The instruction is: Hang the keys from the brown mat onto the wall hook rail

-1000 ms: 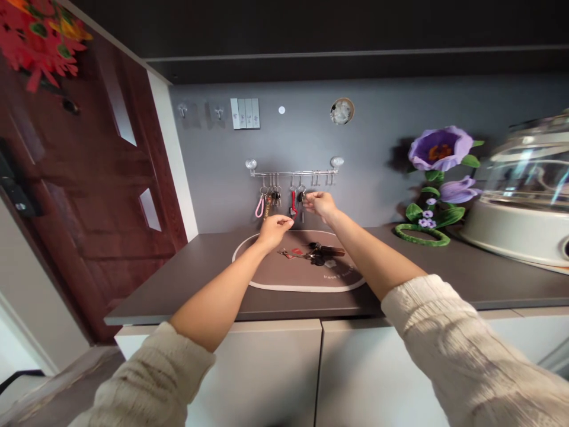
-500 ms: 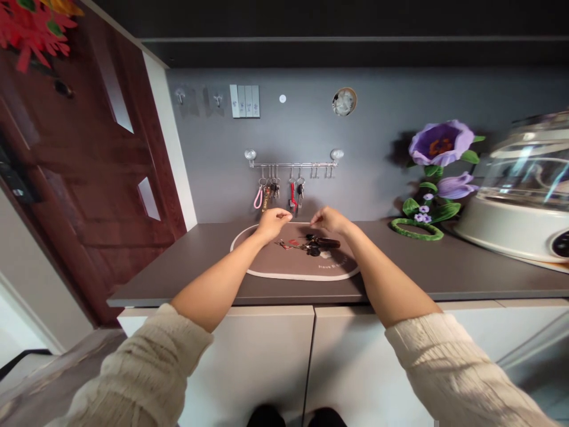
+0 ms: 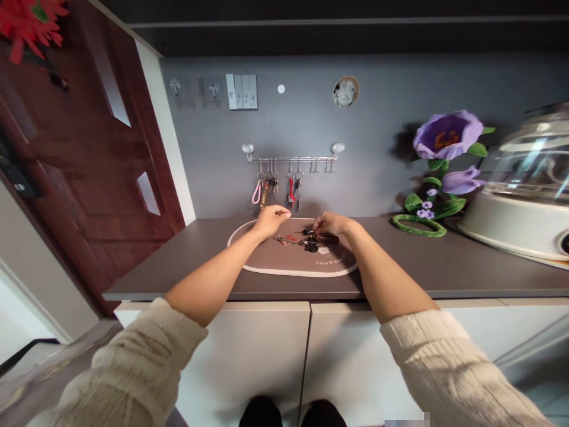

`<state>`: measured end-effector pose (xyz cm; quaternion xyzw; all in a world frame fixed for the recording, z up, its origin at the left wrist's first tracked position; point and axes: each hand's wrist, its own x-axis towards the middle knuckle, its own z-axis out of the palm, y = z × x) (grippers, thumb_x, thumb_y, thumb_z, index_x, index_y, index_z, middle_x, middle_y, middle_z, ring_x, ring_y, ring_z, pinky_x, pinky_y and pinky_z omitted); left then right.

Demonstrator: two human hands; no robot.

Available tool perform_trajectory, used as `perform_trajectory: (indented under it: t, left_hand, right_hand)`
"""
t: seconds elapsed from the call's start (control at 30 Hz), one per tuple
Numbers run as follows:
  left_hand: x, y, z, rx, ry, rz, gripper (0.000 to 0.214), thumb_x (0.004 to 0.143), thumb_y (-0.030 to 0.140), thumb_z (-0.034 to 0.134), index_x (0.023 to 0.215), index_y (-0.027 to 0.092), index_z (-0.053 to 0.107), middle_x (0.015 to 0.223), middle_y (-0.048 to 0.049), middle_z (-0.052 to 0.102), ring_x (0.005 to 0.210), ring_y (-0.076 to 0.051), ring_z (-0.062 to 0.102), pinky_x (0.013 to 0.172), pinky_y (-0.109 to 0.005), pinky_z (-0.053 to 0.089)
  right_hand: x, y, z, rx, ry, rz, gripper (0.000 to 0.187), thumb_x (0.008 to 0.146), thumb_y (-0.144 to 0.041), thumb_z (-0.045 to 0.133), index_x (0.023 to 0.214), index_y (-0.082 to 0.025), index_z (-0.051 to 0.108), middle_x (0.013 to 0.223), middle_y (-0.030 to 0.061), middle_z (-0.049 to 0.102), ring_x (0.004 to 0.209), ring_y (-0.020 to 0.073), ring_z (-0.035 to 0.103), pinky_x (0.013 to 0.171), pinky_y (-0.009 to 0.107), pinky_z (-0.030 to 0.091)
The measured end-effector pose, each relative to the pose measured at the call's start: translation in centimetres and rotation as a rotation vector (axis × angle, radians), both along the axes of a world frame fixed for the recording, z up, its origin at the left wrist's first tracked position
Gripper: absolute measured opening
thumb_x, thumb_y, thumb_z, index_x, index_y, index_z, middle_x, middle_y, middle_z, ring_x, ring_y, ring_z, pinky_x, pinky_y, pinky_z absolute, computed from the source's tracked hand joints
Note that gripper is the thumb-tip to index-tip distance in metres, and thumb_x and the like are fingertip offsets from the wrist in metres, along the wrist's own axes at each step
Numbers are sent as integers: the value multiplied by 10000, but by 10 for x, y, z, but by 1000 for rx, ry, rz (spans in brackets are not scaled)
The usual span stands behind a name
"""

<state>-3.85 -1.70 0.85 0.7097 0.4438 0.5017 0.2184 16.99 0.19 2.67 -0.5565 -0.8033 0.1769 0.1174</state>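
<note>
My left hand (image 3: 272, 220) hovers above the left side of a brown oval mat (image 3: 267, 261), its thumb and fingers pinched together with nothing visible in them. My right hand (image 3: 332, 223) reaches down to a loose pile of keys (image 3: 311, 244) on the mat. Its fingertips are closed at the pile's upper edge, on keys there that they partly cover. Small red tags (image 3: 291, 238) lie at the pile's left. Behind the hands, several key bunches (image 3: 272, 185) hang from a clear hook rail (image 3: 293, 159), among them a pink loop (image 3: 256, 193) and a red strap (image 3: 291, 191).
Hooks at the rail's right end (image 3: 322, 166) carry nothing. Purple artificial flowers (image 3: 448, 136) and a white appliance with a clear dome (image 3: 511, 228) stand on the counter (image 3: 400, 273) to the right. A dark red door (image 3: 89, 178) is at left, a shelf (image 3: 311, 38) overhead.
My right hand has lowered from above the mat to the keys, its fingertips now at the pile. My left hand has stayed nearly still. The view has shifted slightly.
</note>
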Motion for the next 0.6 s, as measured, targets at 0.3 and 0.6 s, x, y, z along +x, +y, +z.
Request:
perform_trajectory:
  t: [0.3,0.6]
  left_hand:
    - [0,-3,2,-12,11,13,149,701,221,581,795,130,651,820,-57,667,739,-132,568,725,-265,417]
    - [-1,1,0,-18,-22,-3,134,694,222,597,783,141,655,808,-50,670,724,-130,573,725,-269,426]
  right_hand:
    - [5,4,-2,-162,73,61,294,571,-229,686,855,-160,652,712,16,660,587,107,569,586,202,432]
    - [2,13,-7,-99,73,120,188,589,-169,635,776,-172,650,640,-7,647,561,103,559,560,192,415]
